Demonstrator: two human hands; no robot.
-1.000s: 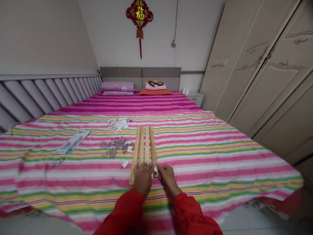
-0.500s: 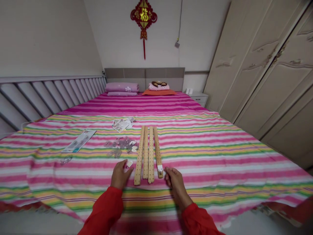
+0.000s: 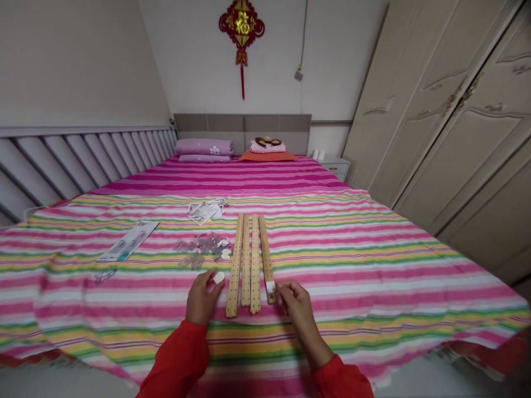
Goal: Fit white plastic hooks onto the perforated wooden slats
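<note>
A: ok what are the hands doing here; left one first

B: left hand [image 3: 201, 300] has thumb and index finger curved around a small white tag [image 3: 218, 277], left of the strips; can't tell if it's actually pinched or just lying between them

A: and the right hand [image 3: 298, 301]?

B: fingers loosely curled, just beside the near end of the rightmost strip [image 3: 266, 254]; a second white tag [image 3: 270, 287] sits on that end; can't tell if anything's between those fingertips

A: how many strips?

B: four wooden strips [image 3: 246, 260], all dotted, lengthwise on a striped bed sheet [image 3: 357, 265]; the rightmost slants a bit, so its gap widens at the near end

A: other stuff?

B: left of them, scattered clear plastic pieces [image 3: 196, 244]; beyond those, some white packaging [image 3: 202, 212]; farther left a flat packet [image 3: 130, 241], with something wiry [image 3: 105, 273] near it, too blurry to name
</note>
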